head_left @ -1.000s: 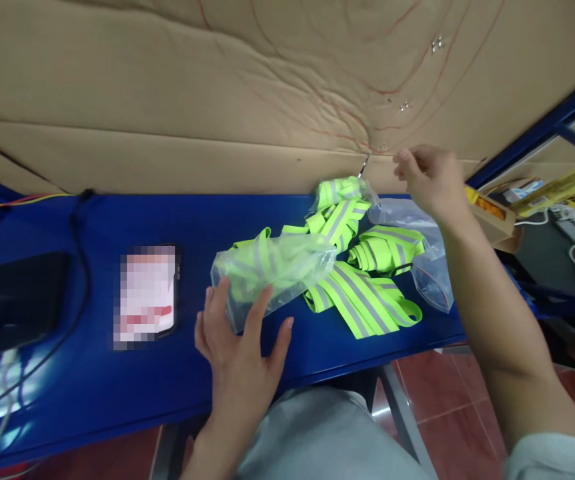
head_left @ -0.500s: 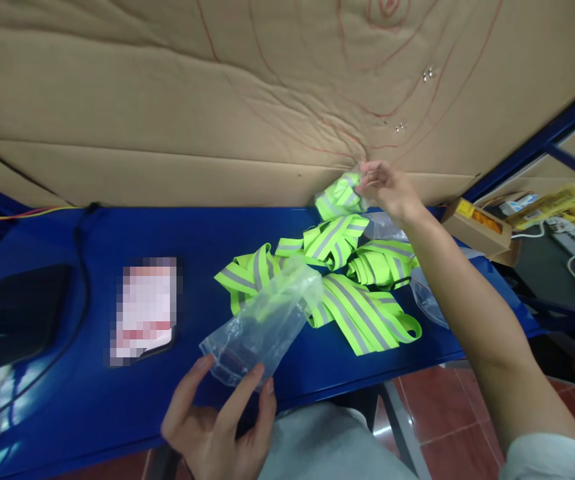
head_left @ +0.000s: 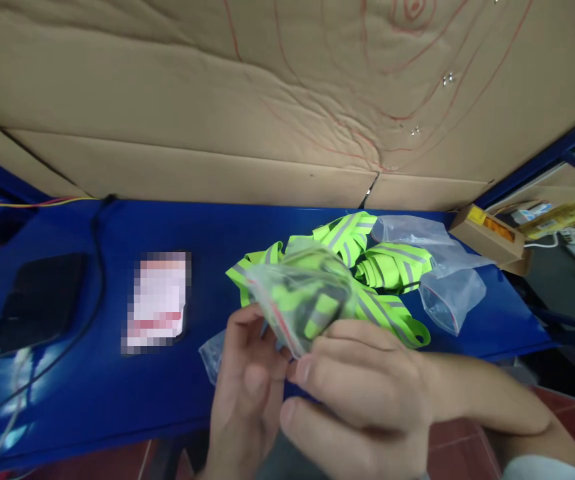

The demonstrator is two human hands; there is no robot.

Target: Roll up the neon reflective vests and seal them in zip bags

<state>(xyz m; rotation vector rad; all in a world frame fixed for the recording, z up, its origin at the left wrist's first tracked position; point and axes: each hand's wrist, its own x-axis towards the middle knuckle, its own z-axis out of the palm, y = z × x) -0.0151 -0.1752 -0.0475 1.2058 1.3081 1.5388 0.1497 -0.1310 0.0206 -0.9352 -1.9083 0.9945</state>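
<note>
A clear bag with a red seal line [head_left: 300, 293], holding folded yellow-green reflective material, is up in front of me, slightly blurred. My right hand [head_left: 362, 393] pinches its near right edge. My left hand [head_left: 250, 380] is at its left side, fingers curled against the bag's lower edge. Behind it on the blue table [head_left: 142, 393] lie a rolled reflective strap [head_left: 395, 267], a folded one [head_left: 347, 233] and loose strap ends. Part of an empty clear bag [head_left: 212, 353] shows left of my left hand.
More clear bags [head_left: 452, 300] lie at the right, beside a small cardboard box [head_left: 490, 233]. A phone with a blurred-out screen [head_left: 160, 300], a black device [head_left: 40, 300] and cables are at the left. Cardboard [head_left: 167, 113] stands behind.
My right hand has brought the filled bag from the table's back edge toward me. My left hand has moved from the empty bag to the filled one. The view has shifted slightly.
</note>
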